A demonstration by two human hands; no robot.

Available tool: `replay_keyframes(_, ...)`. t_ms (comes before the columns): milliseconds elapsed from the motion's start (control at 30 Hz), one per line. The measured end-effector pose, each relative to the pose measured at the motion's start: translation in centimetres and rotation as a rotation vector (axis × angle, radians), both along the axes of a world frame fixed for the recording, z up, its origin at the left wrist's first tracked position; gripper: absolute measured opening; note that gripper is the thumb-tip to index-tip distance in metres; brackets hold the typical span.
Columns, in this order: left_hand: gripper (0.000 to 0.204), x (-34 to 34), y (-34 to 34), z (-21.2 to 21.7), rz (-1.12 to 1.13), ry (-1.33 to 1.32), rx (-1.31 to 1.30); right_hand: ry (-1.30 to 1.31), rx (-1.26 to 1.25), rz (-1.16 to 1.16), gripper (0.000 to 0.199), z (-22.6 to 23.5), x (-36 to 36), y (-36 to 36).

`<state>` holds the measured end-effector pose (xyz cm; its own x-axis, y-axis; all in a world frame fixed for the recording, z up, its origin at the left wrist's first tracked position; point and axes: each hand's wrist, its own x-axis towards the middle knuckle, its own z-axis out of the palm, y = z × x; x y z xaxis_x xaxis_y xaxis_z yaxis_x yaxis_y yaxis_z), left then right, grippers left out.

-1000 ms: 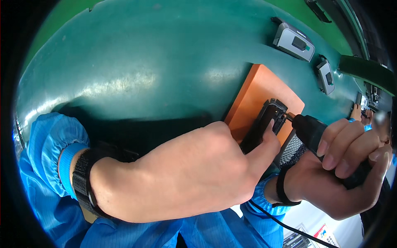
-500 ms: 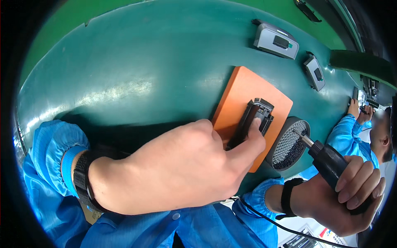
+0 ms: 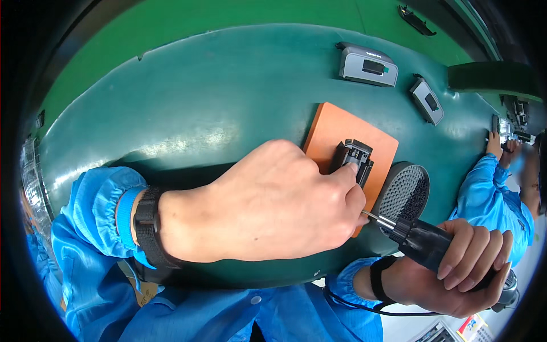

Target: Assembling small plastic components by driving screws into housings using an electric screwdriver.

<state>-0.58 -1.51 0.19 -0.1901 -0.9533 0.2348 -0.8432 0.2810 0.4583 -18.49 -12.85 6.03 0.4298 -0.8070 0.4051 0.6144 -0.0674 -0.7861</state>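
On the orange block lies a small black plastic assembly. My left hand is closed on it, fingers pressing its near end; the back of my hand hides much of the part. My right hand wraps round a black electric screwdriver with a metal shaft. Its bit points left and reaches my left fingertips at the block's near edge. Whether the bit touches a screw there cannot be made out. Just right of the block stands a grey round tray with a dimpled surface and many small black screws.
Two grey housings with dark windows, one larger and one smaller, stand at the far right of the green table. A black part lies beyond the table. A co-worker in a blue sleeve works at the right.
My right hand has brought the screwdriver from over the screw tray down and left to my left fingers. My left hand has shifted its fingers near the part, and the view has moved slightly.
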Motion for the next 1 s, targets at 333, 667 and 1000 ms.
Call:
replay_keyframes(333, 0.017, 0.43, 0.45, -0.25, -0.016, -0.039, -0.015, -0.019, 0.001, 0.001, 0.016, -0.63, 0.39, 0.75)
replay_keyframes(667, 0.017, 0.22, 0.37, -0.58, 0.006, -0.062, -0.074, 0.016, -0.009, -0.020, 0.017, -0.68, 0.68, 1.11)
replay_keyframes(1000, 0.018, 0.51, 0.32, -0.65, -0.032, -0.035, -0.037, 0.009, -0.038, -0.031, 0.015, -0.68, 0.28, 0.99)
